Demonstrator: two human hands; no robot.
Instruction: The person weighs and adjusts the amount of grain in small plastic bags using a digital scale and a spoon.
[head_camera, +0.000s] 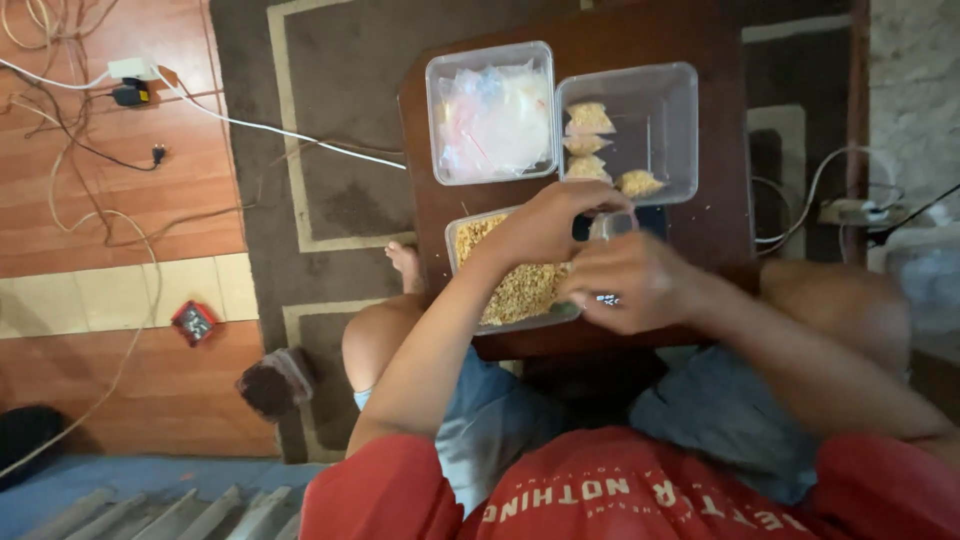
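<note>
Dark wood surface (440, 100) at centre frame, carrying three clear plastic tubs. Tub of empty clear bags (491, 112) at 11 o'clock on the surface. Tub of filled packets (628, 130) at 1 o'clock, touching the first tub side by side; four small filled packets lined up along its left wall. Tray of yellowish grain (510, 285) at 7 o'clock on the surface, near edge overhanging toward the body.

Left hand (548, 222) over the tray's far right corner, fingers curled, grip closed on the top of a small clear bag (611, 225). Right hand (632, 282) just at 5 o'clock from the left hand, over the tray's right edge, fingers bent toward the same bag; grip appears pinched on its lower part, exact contact hidden by the knuckles. Bag held between both hands, above the gap between tray and packet tub; contents not readable through the blur. Dark flat object under the bag on the surface, mostly hidden.

Seated on the floor, bare knees either side of the surface, red shirt and grey-blue shorts at 6 o'clock. Brown rug (330, 150) with pale border beneath. Wood-plank floor at 9 o'clock with tangled white cables (250, 125) and a plug adapter. Small red box (193, 322) at 8 o'clock on the floor.
</note>
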